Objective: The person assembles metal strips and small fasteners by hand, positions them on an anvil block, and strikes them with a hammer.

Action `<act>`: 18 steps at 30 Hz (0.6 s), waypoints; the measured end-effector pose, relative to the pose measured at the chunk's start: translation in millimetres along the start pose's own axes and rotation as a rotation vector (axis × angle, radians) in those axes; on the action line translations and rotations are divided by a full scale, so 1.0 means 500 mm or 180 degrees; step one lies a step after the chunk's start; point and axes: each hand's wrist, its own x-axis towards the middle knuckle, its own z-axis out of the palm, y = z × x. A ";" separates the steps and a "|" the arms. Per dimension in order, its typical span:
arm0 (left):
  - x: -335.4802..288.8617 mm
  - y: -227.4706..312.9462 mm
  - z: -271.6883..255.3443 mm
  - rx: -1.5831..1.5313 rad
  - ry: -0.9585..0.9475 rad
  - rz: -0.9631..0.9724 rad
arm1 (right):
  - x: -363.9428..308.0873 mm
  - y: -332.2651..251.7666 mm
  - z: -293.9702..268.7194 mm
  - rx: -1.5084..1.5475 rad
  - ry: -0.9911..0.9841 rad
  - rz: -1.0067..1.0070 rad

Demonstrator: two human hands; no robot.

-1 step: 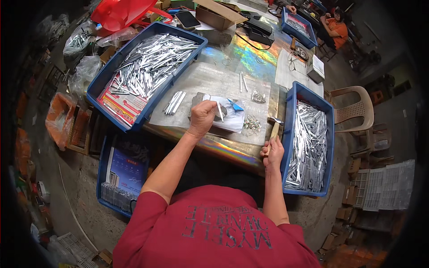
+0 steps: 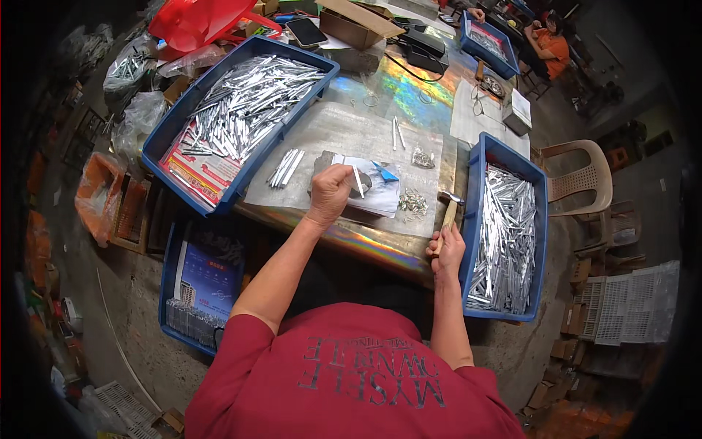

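My left hand (image 2: 333, 192) is closed on a thin silver metal strip (image 2: 358, 181), held over a block topped with white paper (image 2: 382, 199). A blue scrap (image 2: 385, 172) lies on that paper. In my right hand (image 2: 447, 251) is a hammer (image 2: 448, 216), gripped by its wooden handle with the head pointing away from me, just right of the block. Beside the block sits a pile of small metal pieces (image 2: 413, 204), with another small heap (image 2: 423, 158) farther back. Several strips (image 2: 286, 169) lie together left of my left hand; two more strips (image 2: 398, 134) lie beyond the block.
Blue trays full of metal strips flank the work sheet: one at left (image 2: 245, 110), one at right (image 2: 506, 234). A lower blue tray (image 2: 167, 293) stands at left. Farther back are a phone (image 2: 306, 33), a plastic chair (image 2: 585, 175) and a person in orange (image 2: 552, 53).
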 end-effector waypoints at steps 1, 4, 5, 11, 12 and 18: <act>-0.004 0.000 0.001 0.0004 -0.0021 0.0003 | 0.004 0.005 -0.006 -0.0291 -0.0017 -0.0117; -0.013 0.003 0.005 -0.0130 0.0049 -0.0216 | 0.009 0.016 -0.019 -0.0960 -0.0098 -0.0374; -0.018 0.004 0.005 -0.0201 0.0061 -0.0388 | 0.009 0.017 -0.023 -0.1356 -0.0183 -0.0515; -0.036 0.043 -0.012 -0.0330 -0.0181 -0.0763 | -0.013 0.004 -0.014 -0.3495 0.0195 -0.1637; -0.042 0.047 -0.014 -0.0337 -0.0206 -0.0764 | -0.017 0.004 -0.013 -0.3872 0.0240 -0.1760; -0.069 0.095 -0.026 -0.0257 -0.0681 -0.0789 | -0.067 -0.016 0.012 -0.3896 0.0214 -0.2624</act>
